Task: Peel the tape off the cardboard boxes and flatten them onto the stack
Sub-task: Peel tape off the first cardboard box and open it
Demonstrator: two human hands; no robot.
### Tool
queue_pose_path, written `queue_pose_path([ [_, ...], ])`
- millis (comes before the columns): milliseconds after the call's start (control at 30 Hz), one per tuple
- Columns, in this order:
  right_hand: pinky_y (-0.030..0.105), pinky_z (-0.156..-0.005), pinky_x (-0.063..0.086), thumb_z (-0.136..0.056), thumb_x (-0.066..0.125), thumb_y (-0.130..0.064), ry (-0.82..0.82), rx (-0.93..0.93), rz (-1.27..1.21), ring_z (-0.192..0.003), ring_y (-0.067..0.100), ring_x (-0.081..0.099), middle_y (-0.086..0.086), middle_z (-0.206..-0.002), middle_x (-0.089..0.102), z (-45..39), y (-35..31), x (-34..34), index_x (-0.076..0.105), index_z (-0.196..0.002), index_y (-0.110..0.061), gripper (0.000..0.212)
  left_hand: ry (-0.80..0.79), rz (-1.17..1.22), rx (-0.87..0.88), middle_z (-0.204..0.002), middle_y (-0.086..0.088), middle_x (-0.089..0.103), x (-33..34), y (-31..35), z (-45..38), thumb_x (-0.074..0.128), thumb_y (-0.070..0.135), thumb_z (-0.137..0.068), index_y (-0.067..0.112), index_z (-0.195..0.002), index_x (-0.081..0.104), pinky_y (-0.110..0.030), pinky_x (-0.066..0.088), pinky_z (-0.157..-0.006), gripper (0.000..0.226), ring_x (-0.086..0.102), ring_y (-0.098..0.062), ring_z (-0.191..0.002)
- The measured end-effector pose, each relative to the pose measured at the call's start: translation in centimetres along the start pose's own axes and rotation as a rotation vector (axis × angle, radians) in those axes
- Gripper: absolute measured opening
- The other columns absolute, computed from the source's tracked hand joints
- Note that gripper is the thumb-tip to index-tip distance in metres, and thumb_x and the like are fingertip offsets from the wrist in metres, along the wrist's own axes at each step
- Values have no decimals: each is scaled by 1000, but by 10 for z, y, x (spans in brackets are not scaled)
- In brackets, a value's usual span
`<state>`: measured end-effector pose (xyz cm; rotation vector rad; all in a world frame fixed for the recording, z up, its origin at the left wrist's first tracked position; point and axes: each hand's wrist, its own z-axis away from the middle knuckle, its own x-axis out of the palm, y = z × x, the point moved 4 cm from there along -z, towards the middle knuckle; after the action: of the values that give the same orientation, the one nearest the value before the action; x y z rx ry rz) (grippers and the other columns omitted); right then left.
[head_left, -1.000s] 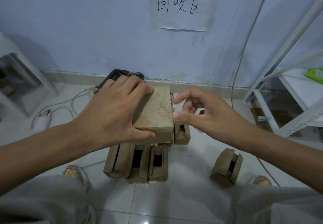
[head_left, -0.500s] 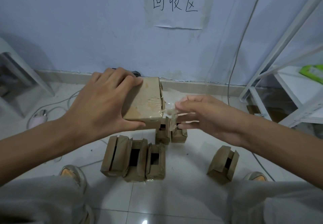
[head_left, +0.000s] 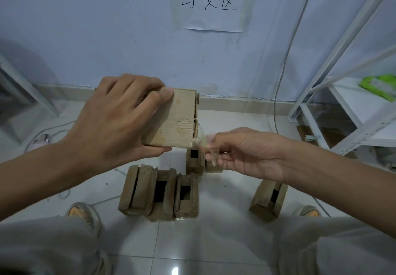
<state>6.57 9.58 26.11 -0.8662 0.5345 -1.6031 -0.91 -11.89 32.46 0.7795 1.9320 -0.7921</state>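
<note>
My left hand [head_left: 115, 122] grips a small brown cardboard box [head_left: 179, 120] held in the air, fingers over its top and thumb under its near edge. My right hand [head_left: 244, 151] pinches a strip of clear tape [head_left: 203, 144] that stretches from the box's near right corner. The box's top shows torn patches where the paper surface came away. On the floor below stand several more small cardboard boxes [head_left: 159, 193], three in a row, two behind them [head_left: 194, 161], and one apart at the right [head_left: 267, 201].
A white metal shelf [head_left: 347, 111] stands at the right with a green packet [head_left: 379, 86] on it. A paper sign [head_left: 209, 1] hangs on the blue wall. Cables and a pink device [head_left: 40, 140] lie on the tiled floor at the left. My knees and shoes frame the bottom.
My right hand took hold of the tape at the box's right edge and pulled it down and right, peeling it off. The box was lifted and tilted a little.
</note>
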Motion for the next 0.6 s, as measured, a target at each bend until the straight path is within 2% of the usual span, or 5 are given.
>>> queue_pose_path([
  [100,20,-59,55,-100,65,-12,-47,25,141,-77,16,74,8,-93,76,5,-2,3,64,-124,-4,25,19,-9,30,-138,-16,55,-1,0,0,58,73,-76,5,-138,55,-51,38,-91,92,53,-40,-120],
  [167,19,-49,47,-101,62,-12,-31,-17,262,-62,13,67,5,-82,74,7,-4,3,58,-116,-12,16,19,-7,45,-138,-16,55,-1,-1,0,58,73,-77,5,-139,55,-51,38,-91,92,53,-40,-120],
  [267,20,-43,33,-99,59,-6,31,-161,202,-46,10,49,2,-64,62,7,-12,0,57,-116,-14,19,6,10,41,-139,-15,55,3,-3,2,59,75,-76,6,-139,55,-49,38,-90,94,53,-38,-120],
  [400,30,-60,38,-103,57,-10,-59,-313,93,-53,16,57,10,-76,69,11,-16,1,60,-119,-16,17,5,77,-9,-138,-13,54,7,-9,4,66,76,-72,6,-139,54,-48,39,-88,97,54,-38,-117],
  [600,23,-53,47,-105,52,-11,-121,-397,71,-61,20,65,14,-87,72,12,-16,2,59,-131,-15,27,13,106,-27,-137,-13,55,6,-13,4,70,76,-70,7,-138,54,-48,40,-88,98,54,-37,-115],
])
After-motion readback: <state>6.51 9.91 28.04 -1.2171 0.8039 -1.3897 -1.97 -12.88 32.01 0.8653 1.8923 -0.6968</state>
